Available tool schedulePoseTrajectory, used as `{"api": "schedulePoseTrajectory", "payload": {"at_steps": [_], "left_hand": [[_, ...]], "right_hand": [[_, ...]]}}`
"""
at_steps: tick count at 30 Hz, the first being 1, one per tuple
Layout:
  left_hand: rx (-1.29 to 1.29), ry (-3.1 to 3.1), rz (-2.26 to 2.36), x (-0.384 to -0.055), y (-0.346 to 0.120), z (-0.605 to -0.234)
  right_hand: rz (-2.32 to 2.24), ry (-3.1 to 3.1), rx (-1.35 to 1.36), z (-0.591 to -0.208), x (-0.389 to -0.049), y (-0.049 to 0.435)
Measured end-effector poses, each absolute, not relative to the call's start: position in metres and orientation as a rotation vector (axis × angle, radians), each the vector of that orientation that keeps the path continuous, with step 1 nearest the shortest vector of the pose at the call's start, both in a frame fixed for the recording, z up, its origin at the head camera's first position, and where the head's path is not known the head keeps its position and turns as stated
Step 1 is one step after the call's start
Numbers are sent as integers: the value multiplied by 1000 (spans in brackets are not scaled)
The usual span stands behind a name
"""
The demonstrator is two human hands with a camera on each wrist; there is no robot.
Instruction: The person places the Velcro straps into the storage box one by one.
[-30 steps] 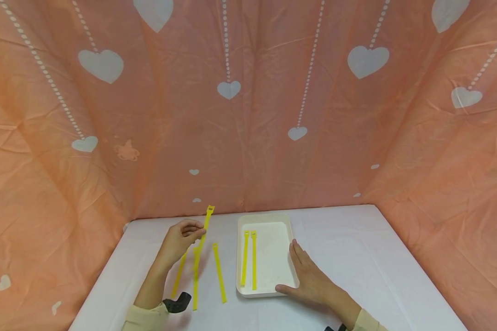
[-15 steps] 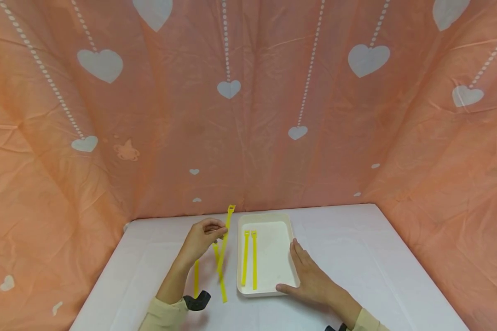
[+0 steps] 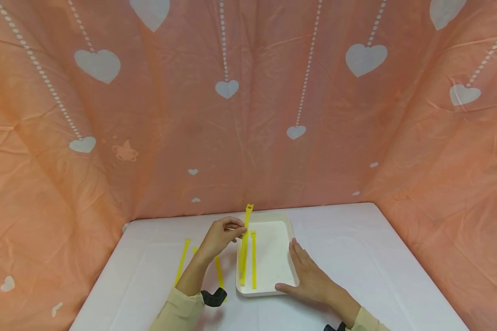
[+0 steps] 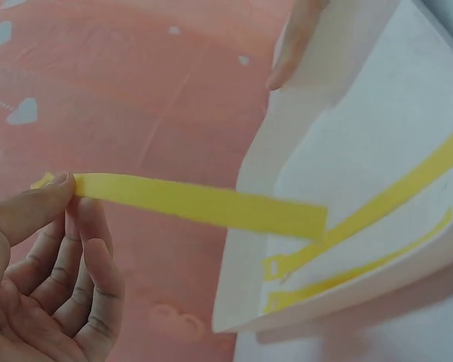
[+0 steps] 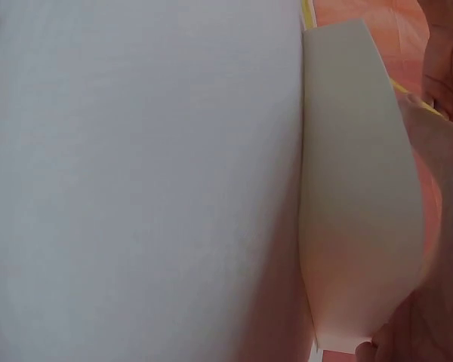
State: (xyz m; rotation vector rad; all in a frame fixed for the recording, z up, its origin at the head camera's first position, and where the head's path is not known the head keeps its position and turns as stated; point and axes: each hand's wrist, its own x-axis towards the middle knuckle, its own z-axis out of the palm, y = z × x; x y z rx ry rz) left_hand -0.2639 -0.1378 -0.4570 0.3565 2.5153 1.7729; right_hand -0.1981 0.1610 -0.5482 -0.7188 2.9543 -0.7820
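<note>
My left hand [image 3: 221, 236] pinches a yellow hook-and-loop cable tie [image 4: 204, 204] between thumb and fingers, close to its slotted head. The strap slants down over the left side of a white tray [image 3: 275, 257]. Inside the tray lie two more yellow ties [image 4: 385, 188], side by side; in the head view the held strap covers much of the left one. At the tray's right side rests my right hand [image 3: 312, 278], fingers straight along the rim and thumb at the near corner. In the right wrist view the tray's outer wall [image 5: 355, 173] stands beside that hand.
Left of the tray, several yellow ties [image 3: 182, 257] lie on the white tablecloth [image 3: 377, 266], partly hidden by the left forearm. A pink curtain [image 3: 265, 174] with white hearts hangs behind the table and along both sides.
My left hand has carried the held cable tie rightward, from above the loose ties to over the tray's left side. The right hand and the tray have stayed put.
</note>
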Motion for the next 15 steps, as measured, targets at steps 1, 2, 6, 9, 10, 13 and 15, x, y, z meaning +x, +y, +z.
{"api": "schedulePoseTrajectory", "payload": {"at_steps": [1, 2, 6, 9, 10, 13, 15], "left_hand": [[361, 2513, 1769, -265, -135, -459], [359, 2501, 1769, -267, -133, -461], [369, 2456, 1766, -270, -123, -469], [369, 2412, 1768, -273, -115, -473], [368, 2401, 1769, -274, -113, -475], [371, 2367, 1778, -276, -105, -477], [369, 2351, 1780, -278, -99, -480]], "right_hand": [[-784, 2949, -712, -548, -198, 161], [-786, 2947, -708, -548, -198, 161], [-789, 2937, -709, -545, -198, 160], [-781, 2941, -727, -544, -198, 161], [-777, 2946, -734, -544, -198, 161], [-770, 2951, -750, -544, -198, 161], [-769, 2948, -748, -544, -198, 161]]}}
